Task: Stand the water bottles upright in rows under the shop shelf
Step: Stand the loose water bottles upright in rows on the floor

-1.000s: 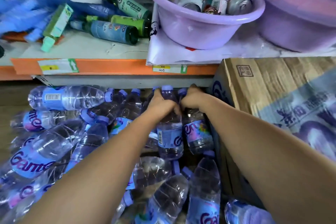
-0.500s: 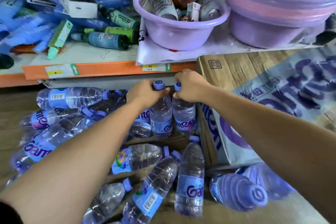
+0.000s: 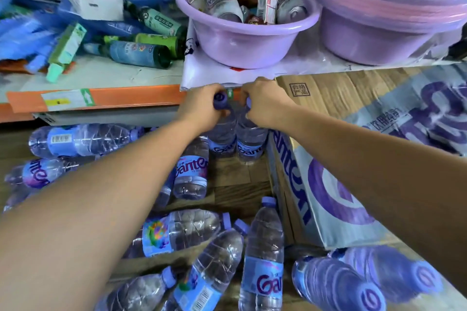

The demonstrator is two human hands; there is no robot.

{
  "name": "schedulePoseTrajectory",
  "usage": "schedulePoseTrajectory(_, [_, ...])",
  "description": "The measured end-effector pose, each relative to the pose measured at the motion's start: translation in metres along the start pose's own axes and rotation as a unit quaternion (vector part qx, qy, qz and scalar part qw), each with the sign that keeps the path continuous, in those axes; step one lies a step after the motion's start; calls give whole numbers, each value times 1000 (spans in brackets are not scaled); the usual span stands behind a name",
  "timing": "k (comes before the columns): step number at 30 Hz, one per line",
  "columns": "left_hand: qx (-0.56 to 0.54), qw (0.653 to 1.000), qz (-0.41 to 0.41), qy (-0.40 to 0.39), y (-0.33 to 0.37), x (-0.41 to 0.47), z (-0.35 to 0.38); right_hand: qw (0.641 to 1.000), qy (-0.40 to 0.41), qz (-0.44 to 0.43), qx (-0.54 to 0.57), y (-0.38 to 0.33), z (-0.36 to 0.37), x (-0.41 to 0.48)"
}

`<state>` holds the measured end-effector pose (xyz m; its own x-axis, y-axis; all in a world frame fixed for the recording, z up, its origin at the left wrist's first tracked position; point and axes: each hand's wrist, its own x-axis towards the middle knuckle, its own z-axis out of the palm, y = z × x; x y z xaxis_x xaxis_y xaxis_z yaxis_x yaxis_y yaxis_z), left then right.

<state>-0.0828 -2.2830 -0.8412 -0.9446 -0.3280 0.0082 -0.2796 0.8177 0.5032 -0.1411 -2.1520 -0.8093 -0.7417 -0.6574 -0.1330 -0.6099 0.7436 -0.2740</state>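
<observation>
A: What takes up the most room?

B: The cardboard carton (image 3: pixel 353 159) on the right, printed in purple, lying on the wooden floor (image 3: pixel 242 184) with one edge against the shop shelf (image 3: pixel 113 101). The shelf's orange lip runs across the upper left, with a lilac basin (image 3: pixel 242 43) full of cans and bottles standing on top and a bigger stack of basins (image 3: pixel 389 20) beside it.

A: And the water bottles?

B: Most lie on their sides across the floor, one long one (image 3: pixel 80 139) just under the shelf edge and a heap (image 3: pixel 202 260) near the camera. Two stand upright, side by side and touching, right beside the carton at the shelf front: the left bottle (image 3: pixel 222 139) and the right bottle (image 3: pixel 251 144).

A: The hands?

B: The left hand (image 3: pixel 204 106) has its grip clenched round the left bottle's neck, purple cap (image 3: pixel 220 100) poking out. The right hand (image 3: pixel 262 103) grasps the right bottle's neck likewise, its cap mostly hidden.
</observation>
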Motion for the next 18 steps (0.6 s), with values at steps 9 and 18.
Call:
schedulePoseTrajectory(9, [44,998,36,-34,-8,12,-11,998,44,20,-40,3,14,15])
schedulePoseTrajectory(18, [43,997,30,-62,-6,14,-14,994,56,2,-93,3,16,6])
